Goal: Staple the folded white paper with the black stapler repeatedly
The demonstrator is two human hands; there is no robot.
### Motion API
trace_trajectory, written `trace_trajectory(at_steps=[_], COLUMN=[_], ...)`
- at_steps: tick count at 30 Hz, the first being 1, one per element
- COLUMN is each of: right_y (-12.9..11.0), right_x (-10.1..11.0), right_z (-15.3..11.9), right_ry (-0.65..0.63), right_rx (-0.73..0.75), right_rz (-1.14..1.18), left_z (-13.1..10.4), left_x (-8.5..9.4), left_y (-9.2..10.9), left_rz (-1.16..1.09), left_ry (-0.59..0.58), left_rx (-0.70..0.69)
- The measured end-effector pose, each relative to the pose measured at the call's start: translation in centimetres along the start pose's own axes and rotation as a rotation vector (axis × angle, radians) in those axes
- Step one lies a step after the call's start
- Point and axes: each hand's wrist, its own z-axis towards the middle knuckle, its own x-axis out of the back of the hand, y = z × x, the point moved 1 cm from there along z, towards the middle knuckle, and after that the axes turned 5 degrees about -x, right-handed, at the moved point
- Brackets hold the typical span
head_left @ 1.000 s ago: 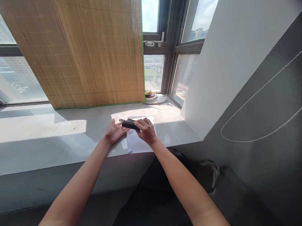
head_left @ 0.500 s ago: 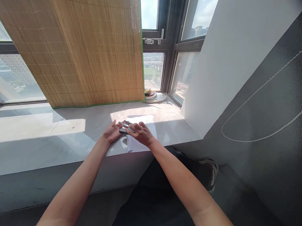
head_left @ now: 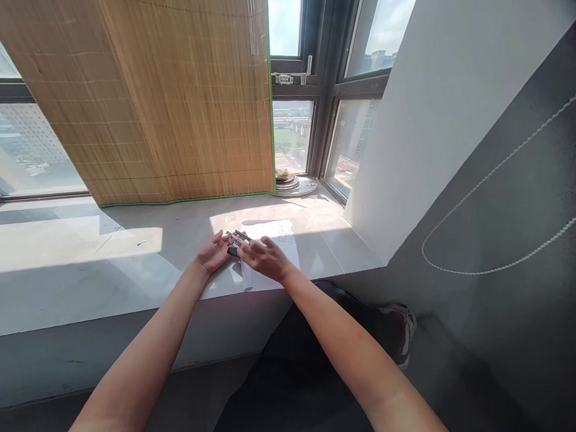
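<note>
Over the pale window sill (head_left: 123,285), my left hand (head_left: 213,253) is palm up, its fingertips against the left end of a small dark and silvery object (head_left: 234,241), too small to name. My right hand (head_left: 266,259) closes on the right side of that object, palm down, with its thumb and fingers partly hiding it. White paper (head_left: 287,243) lies on the sill beneath and behind my right hand, one part bent near the front edge.
A bamboo blind (head_left: 178,96) hangs over the window at the left. Stacked plates (head_left: 296,186) sit in the sill's back corner. A beaded cord (head_left: 486,271) loops in front of the dark wall at the right. My dark-clothed leg (head_left: 300,382) is below the sill.
The fingers of my right hand have shifted slightly on the small object, and its dark lower part shows less. My left hand has hardly moved.
</note>
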Motion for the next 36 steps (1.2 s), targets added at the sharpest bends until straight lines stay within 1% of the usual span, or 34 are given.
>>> trace_trajectory(at_steps=[2, 5, 7, 9, 10, 12, 14, 16, 18, 21, 23, 27, 28, 29, 31, 32, 34, 36], right_y=[0.0, 0.8, 1.9, 3.3, 4.0, 5.3, 6.1, 6.5, 6.6, 6.6, 6.6, 6.6, 6.5, 6.3, 5.6, 5.1, 3.9, 2.7], right_x=[-0.1, 0.1, 0.3, 0.4, 0.5, 0.4, 0.3, 0.2, 0.1, -0.2, -0.4, -0.4, -0.2, 0.0, 0.6, 0.9, 1.4, 1.8], right_z=[0.1, -0.1, -0.5, -1.1, -1.4, -2.2, -2.9, -3.4, -3.6, -3.7, -3.8, -3.9, -3.8, -3.6, -3.0, -2.5, -1.4, -0.3], right_ry=[0.009, 0.051, 0.121, 0.186, 0.197, 0.156, 0.07, -0.017, -0.079, -0.12, -0.136, -0.198, -0.186, -0.146, -0.007, 0.065, 0.161, 0.172], right_rx=[-0.068, -0.279, -0.482, -0.685, -0.767, -0.867, -0.915, -0.937, -0.954, -0.974, -0.979, -0.971, -0.964, -0.956, -0.922, -0.882, -0.755, -0.602], right_rz=[0.031, 0.162, 0.322, 0.552, 0.69, 0.958, 1.115, 1.13, 1.088, 1.058, 1.043, 0.98, 0.97, 0.949, 0.853, 0.787, 0.669, 0.611], left_z=[0.0, 0.1, 0.2, 0.3, 0.3, 0.4, 0.5, 0.5, 0.5, 0.4, 0.3, -0.1, -0.3, -0.5, -0.8, -1.0, -1.2, -1.5], left_x=[-0.1, -0.3, -0.5, -0.5, -0.4, -0.3, -0.2, -0.1, -0.1, -0.1, -0.3, -0.8, -0.9, -1.0, -1.1, -1.1, -1.2, -1.5], left_y=[0.0, -0.2, -0.4, -0.4, -0.3, -0.1, 0.1, 0.4, 0.4, 0.4, 0.2, -0.1, -0.1, -0.1, 0.0, 0.0, -0.1, -0.3], left_rz=[-0.003, -0.023, -0.027, -0.013, -0.001, 0.027, 0.063, 0.101, 0.128, 0.162, 0.198, 0.241, 0.247, 0.259, 0.303, 0.335, 0.401, 0.453], left_ry=[0.01, 0.031, 0.063, 0.113, 0.138, 0.179, 0.203, 0.223, 0.24, 0.23, 0.177, 0.023, -0.008, -0.033, -0.072, -0.088, -0.125, -0.173], left_rx=[-0.011, -0.038, -0.08, -0.151, -0.195, -0.29, -0.366, -0.414, -0.446, -0.48, -0.491, -0.487, -0.48, -0.471, -0.438, -0.416, -0.373, -0.346])
